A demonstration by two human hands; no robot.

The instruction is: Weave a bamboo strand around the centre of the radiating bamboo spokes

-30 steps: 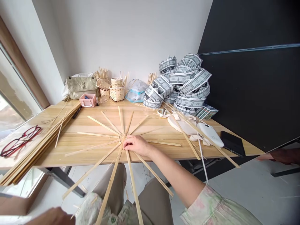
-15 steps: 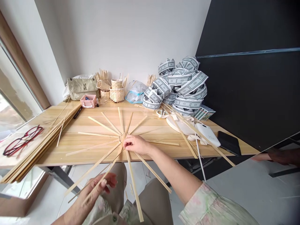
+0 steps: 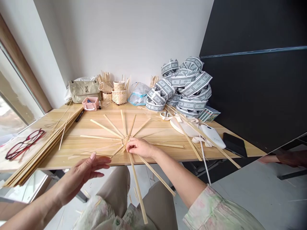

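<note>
One white wall is being seen behind one wooden table, whose right end is being bounded by one black panel; underneath, a pale tiled floor is being strewn with a few strip offcuts.

At the table's near edge, one star of flat strips is being supported by the light, striped wood. At least ten spokes are being shown (some are being hidden by the hands), and two are being carried over the edge, above the knees.

At the back, one heap of patterned paper bands is being stacked too tightly to be counted. One long bundle of strips is being borne on the left, beyond which one khaki bag is being propped.

The star is being pinched beside its hub by the right hand, thumb and fingers closed. The left hand is being held with thumb and fingers parted, near the left spokes (whether any is being touched cannot be told).

Farther back, at least three woven baskets are being grouped beside one pink box. Smaller still, one pair of red glasses is being left lying beside the bundle.
</note>
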